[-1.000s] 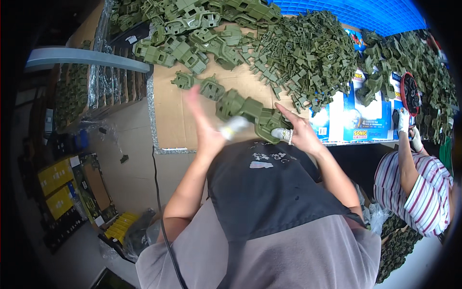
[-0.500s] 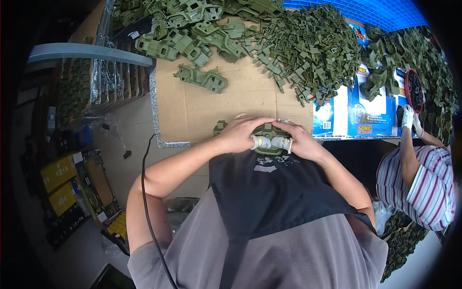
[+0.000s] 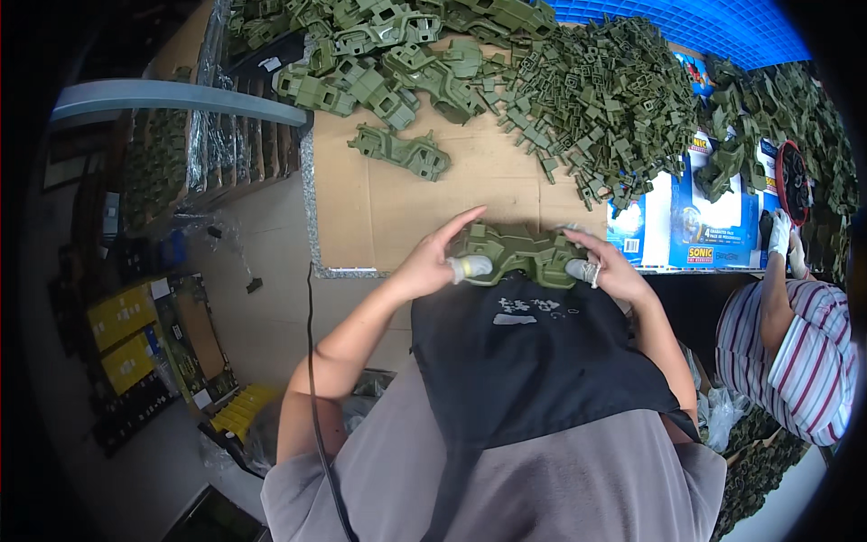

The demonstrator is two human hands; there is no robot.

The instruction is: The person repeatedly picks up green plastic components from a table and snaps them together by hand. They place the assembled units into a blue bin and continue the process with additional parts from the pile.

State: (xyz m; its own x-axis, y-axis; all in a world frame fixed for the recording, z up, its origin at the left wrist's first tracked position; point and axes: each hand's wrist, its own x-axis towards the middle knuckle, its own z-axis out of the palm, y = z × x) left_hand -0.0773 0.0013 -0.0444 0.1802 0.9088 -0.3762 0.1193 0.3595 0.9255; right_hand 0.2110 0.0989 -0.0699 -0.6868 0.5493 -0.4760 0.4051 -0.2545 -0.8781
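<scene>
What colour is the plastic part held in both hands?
Olive green plastic part, clearest in the head view.

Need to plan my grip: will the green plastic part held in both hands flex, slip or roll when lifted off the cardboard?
The green plastic part looks moulded and ribbed, so probably stiff, not floppy. Both hands, left hand and right hand, span its ends, suggesting it is long but likely light. Its blocky, uneven shape should not roll on the cardboard; taped thumbs may help the grip.

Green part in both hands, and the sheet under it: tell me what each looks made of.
Green part: looks like moulded plastic, matt olive; crisp ribs, cut-outs, even colour, same as the heaped pieces. Sheet: apparently plain brown cardboard, dull, with a fold crease. Both hands, left and right, grip the part.
</scene>
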